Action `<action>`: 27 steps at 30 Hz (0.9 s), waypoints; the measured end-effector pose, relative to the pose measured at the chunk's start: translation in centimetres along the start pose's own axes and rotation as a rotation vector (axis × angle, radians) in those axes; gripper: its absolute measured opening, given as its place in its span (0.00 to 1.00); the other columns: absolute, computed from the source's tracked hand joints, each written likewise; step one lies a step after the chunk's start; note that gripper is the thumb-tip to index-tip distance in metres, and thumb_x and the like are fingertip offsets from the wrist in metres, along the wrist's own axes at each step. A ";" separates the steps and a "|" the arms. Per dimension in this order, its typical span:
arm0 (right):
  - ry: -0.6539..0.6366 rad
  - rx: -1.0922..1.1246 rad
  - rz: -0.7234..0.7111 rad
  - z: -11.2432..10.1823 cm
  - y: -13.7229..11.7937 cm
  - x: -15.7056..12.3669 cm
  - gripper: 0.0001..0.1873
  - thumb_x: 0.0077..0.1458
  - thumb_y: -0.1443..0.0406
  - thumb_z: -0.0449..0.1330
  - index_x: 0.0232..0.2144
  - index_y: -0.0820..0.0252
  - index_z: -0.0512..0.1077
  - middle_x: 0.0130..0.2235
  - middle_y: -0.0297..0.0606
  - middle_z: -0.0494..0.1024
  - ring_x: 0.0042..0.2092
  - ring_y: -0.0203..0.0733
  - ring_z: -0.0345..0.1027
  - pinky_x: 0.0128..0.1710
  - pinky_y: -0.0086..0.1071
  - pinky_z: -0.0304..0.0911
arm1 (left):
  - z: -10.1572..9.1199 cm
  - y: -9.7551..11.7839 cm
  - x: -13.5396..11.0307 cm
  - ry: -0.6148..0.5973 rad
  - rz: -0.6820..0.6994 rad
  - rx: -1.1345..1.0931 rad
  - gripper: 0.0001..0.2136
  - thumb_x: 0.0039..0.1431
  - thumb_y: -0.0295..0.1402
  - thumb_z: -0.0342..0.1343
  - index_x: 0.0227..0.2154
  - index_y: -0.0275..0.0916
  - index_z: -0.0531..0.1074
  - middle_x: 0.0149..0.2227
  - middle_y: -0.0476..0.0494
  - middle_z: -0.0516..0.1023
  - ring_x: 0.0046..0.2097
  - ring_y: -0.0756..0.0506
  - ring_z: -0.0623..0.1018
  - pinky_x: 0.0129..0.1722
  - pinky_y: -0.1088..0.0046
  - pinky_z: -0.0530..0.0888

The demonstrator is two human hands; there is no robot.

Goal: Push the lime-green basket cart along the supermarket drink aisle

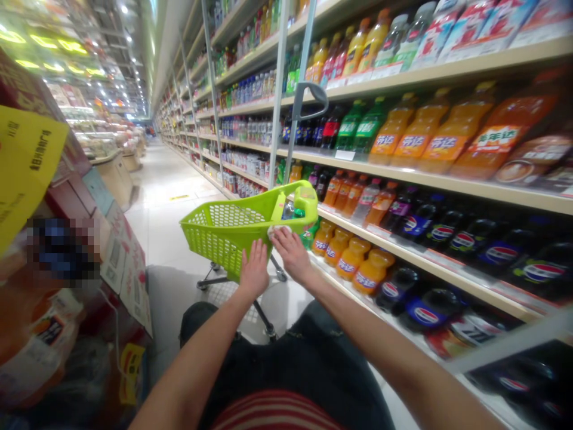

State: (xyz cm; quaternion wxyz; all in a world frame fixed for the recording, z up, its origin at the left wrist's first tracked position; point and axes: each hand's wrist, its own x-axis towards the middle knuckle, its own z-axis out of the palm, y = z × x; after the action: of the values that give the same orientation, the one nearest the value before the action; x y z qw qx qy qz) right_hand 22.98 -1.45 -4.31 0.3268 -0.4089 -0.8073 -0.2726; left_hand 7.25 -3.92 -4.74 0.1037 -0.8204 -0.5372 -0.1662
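A bright green plastic shopping cart (pixel 224 239) with perforated sides stands in front of me on dark wheeled legs. My left hand (pixel 255 270) lies flat with outstretched fingers against the near side of its basket. My right hand (pixel 290 249) is up by the basket's rim near the handle end, pressing a crumpled white cloth or tissue (pixel 280 229) to the green plastic. The fingers of this hand partly cover the white piece. Both forearms reach forward over my knees.
Drink shelves (pixel 447 185) run along the right, stacked with soda bottles. A grey metal post with a looped handle (pixel 311 98) rises beside them. Boxes (pixel 128 269) and a yellow sign (pixel 29 161) stand close on the left. The tiled aisle (pixel 172 239) stretches ahead.
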 end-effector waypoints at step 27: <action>-0.188 0.038 -0.176 3.4 -2.2 -1.2 0.24 0.53 0.78 0.46 0.52 0.67 0.63 0.56 0.50 0.63 0.61 0.45 0.49 0.55 0.48 0.53 | 0.3 -2.4 -0.7 -0.061 -0.082 0.046 0.30 0.50 0.25 0.43 0.59 0.29 0.48 0.64 0.38 0.44 0.64 0.42 0.44 0.60 0.53 0.47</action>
State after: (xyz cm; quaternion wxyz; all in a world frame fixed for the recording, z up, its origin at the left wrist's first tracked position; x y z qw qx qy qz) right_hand 20.67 -0.76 -7.74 0.2323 -0.3537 -0.8722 -0.2454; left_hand 4.84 -3.48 -5.29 0.0994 -0.7998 -0.5770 -0.1327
